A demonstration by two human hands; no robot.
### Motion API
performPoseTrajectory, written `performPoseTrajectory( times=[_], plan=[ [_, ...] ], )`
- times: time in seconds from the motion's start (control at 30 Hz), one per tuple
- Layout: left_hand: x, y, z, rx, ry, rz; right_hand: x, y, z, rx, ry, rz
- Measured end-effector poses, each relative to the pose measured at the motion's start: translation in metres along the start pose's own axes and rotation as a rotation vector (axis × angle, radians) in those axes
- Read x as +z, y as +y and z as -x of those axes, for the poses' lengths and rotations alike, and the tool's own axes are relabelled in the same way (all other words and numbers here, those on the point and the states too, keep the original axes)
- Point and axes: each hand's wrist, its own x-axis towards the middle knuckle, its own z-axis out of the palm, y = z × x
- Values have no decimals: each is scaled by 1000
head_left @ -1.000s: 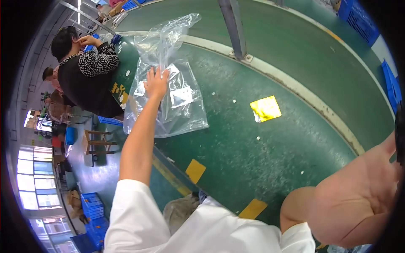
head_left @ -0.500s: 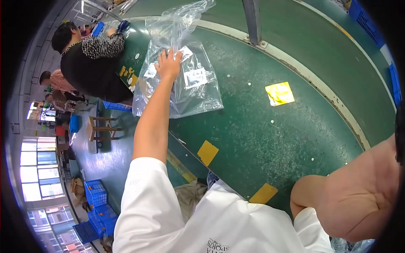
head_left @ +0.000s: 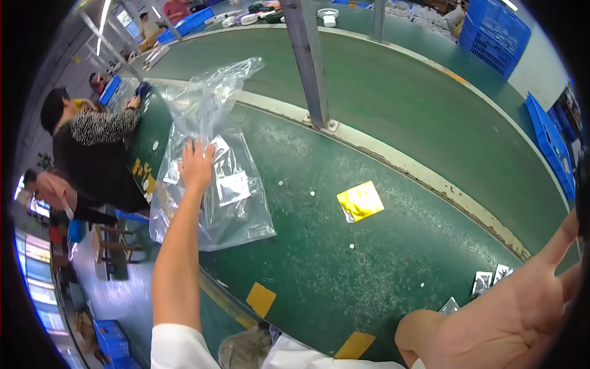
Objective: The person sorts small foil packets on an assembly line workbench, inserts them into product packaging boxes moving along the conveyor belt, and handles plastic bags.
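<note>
My left hand [head_left: 196,167] lies flat with spread fingers on a large clear plastic bag [head_left: 249,215] on the green table. Small silver packets, one a whitish square packet [head_left: 233,187], show around that hand; whether they lie inside the bag or on it I cannot tell. Close to the camera at the lower right, my right hand [head_left: 504,313] is raised, palm showing and fingers stretched apart, cut off by the picture's edge. It appears to hold nothing. Beyond it, silver packets [head_left: 482,283] rest on the table. A shiny yellow packet [head_left: 361,200] lies mid-table.
A grey metal post [head_left: 307,67] rises from the table's far rim, before a green belt [head_left: 393,92]. Yellow tape patches [head_left: 261,299] mark the near edge. A co-worker [head_left: 92,147] stands at the far left, near a wooden stool [head_left: 114,243]. Blue crates [head_left: 495,37] stand far right.
The view has tilted up, so the table sits lower and the far belt and crates show more. My left hand stays on the bag; silver packets now show beside my raised right hand.
</note>
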Motion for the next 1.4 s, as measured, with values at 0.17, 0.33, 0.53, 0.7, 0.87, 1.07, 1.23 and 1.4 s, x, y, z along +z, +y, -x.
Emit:
performPoseTrajectory(
  times=[0.17,0.33,0.53,0.7,0.87,1.07,1.23,1.4],
  plan=[
    [6,34,1,5,6,95,0,-8,51,-92,91,112],
    [16,51,-13,65,-4,10,68,94,-126,124,172,9],
    [0,-12,-47,56,-23,50,98,67,-166,150,155,210],
    [15,35,-19,37,-13,-2,88,27,-114,-58,64,350],
    [12,34,16,16,-14,81,78,32,-32,-296,114,321],
    [-2,49,5,47,10,67,113,70,-144,24,269,156],
    [-9,63,-4,18,0,101,67,46,-124,-49,187,193],
    [-1,32,-11,21,5,68,81,47,-145,-54,186,315]
  ],
)
